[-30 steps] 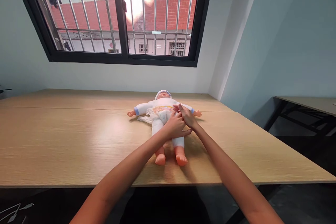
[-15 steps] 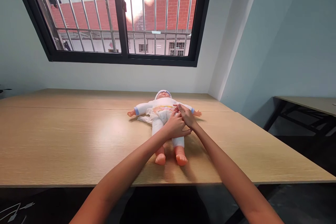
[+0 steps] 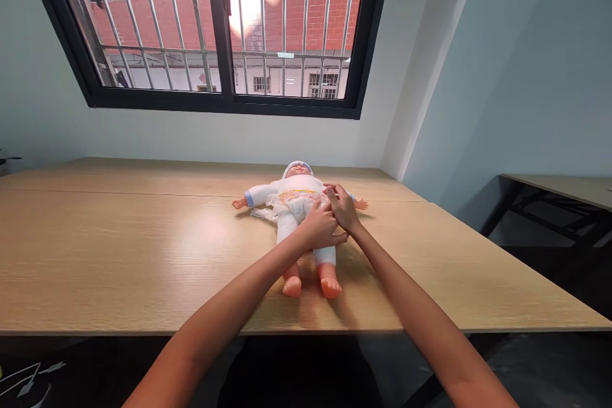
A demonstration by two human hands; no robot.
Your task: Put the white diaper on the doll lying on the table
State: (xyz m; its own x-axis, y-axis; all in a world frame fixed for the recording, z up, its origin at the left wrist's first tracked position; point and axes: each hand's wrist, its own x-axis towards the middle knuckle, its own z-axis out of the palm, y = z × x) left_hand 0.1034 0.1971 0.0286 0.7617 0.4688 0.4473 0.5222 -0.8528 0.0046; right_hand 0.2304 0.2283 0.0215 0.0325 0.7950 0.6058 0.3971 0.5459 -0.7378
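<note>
A baby doll (image 3: pixel 299 183) in white clothes with blue cuffs lies on its back, feet towards me, arms spread. Round its hips is a white diaper (image 3: pixel 297 206) with a coloured band at the waist; a ruffled edge sticks out at the left. My left hand (image 3: pixel 321 227) is closed at the diaper's right side, over the doll's thigh, its thumb pointing right. Against it, slightly farther up, my right hand (image 3: pixel 342 209) bends its fingers onto the diaper's right edge at the waist. The two hands partly hide that side and each other's fingertips.
The doll rests on a wide wooden table (image 3: pixel 143 255) with its front edge near me. Behind stands a wall with a barred window (image 3: pixel 224 102). Another table (image 3: pixel 564 190) is at the right. White cables (image 3: pixel 33 377) show below at the left.
My right hand has shifted slightly right, away from the middle of the doll's waist, and its fingers are more bent. My left hand stays almost where it was.
</note>
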